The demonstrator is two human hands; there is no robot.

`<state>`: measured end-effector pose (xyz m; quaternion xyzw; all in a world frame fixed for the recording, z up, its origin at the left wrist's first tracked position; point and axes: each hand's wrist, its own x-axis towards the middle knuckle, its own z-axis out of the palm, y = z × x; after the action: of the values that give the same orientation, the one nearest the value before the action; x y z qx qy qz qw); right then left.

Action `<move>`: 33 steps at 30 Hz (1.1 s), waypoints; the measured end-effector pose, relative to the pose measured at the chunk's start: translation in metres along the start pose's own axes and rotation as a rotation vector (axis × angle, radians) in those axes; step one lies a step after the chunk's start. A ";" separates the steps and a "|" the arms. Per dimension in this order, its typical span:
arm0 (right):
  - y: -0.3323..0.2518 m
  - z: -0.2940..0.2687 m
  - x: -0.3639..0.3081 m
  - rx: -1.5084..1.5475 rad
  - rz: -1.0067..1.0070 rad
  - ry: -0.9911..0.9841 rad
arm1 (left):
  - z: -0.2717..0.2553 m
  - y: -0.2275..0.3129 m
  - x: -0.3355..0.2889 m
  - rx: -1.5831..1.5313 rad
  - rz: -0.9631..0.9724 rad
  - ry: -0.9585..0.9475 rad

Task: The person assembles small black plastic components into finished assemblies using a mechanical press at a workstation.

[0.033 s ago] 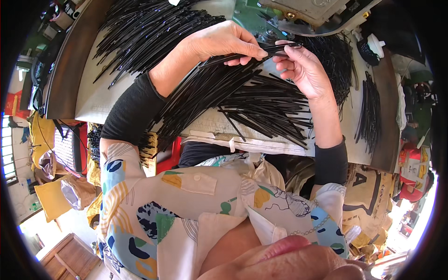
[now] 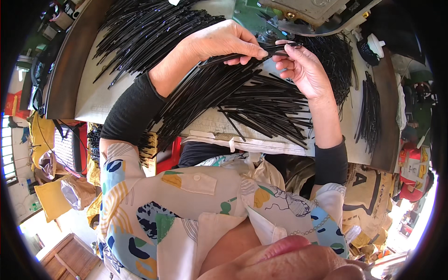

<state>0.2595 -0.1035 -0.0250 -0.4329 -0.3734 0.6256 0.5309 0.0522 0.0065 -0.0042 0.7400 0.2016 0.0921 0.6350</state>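
Note:
Both my hands are raised over the far middle of the table and hold thin black strips (image 2: 275,48) between them. My left hand (image 2: 228,42) pinches the strips between thumb and fingertips, and part of them trails to the left under the palm. Close by on the right, my right hand (image 2: 305,70) grips their other end between thumb and index finger, its remaining fingers loosely curled. How many strips are held cannot be made out. Below the hands, a heap of loose black strips (image 2: 266,105) spreads across the table. A thicker heap of strips (image 2: 154,35) lies beyond my left forearm.
A machine with a metal head (image 2: 322,11) and green base (image 2: 249,16) stands just beyond my hands. Tangled black strips (image 2: 338,60) lie to its right, and a small bundle (image 2: 368,112) near the table's right edge (image 2: 387,98). Yellow bags (image 2: 53,198) stand at the left.

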 end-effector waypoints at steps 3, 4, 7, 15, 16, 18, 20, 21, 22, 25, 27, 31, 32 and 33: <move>0.000 0.002 0.000 0.043 -0.042 0.008 | -0.002 0.004 -0.001 0.179 0.032 0.023; 0.000 0.001 0.001 0.044 -0.064 0.016 | -0.002 0.005 -0.001 0.279 0.029 0.072; 0.001 -0.006 0.003 0.005 -0.111 0.146 | -0.009 0.003 -0.002 0.343 0.022 0.164; -0.003 -0.006 0.008 0.042 -0.242 0.259 | -0.017 -0.011 0.010 0.030 0.060 0.281; -0.002 -0.007 0.008 0.042 -0.242 0.258 | -0.017 -0.013 0.011 0.029 0.060 0.281; -0.001 -0.010 0.009 0.031 -0.243 0.242 | -0.017 -0.016 0.013 -0.011 0.052 0.267; -0.001 -0.010 0.010 0.026 -0.240 0.238 | -0.016 -0.013 0.011 -0.002 0.042 0.272; -0.001 -0.011 0.010 0.022 -0.237 0.231 | -0.016 -0.012 0.011 0.008 0.033 0.280; -0.001 -0.012 0.011 0.022 -0.237 0.231 | -0.017 -0.010 0.010 0.008 0.033 0.280; -0.001 -0.016 0.012 0.082 -0.194 0.210 | -0.017 -0.008 0.010 0.007 -0.004 0.271; -0.002 -0.017 0.013 0.111 -0.185 0.181 | -0.017 -0.011 0.013 0.030 0.016 0.297; 0.000 -0.022 0.013 0.134 -0.205 0.172 | -0.017 -0.005 0.013 0.160 0.013 0.340; -0.001 -0.021 0.013 0.136 -0.210 0.194 | -0.018 -0.002 0.012 0.048 0.019 0.316; -0.001 -0.023 0.012 0.140 -0.203 0.203 | -0.019 0.001 0.012 -0.064 0.027 0.291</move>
<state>0.2812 -0.0913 -0.0335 -0.4156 -0.3152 0.5461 0.6555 0.0557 0.0280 -0.0014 0.7007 0.2786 0.2134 0.6212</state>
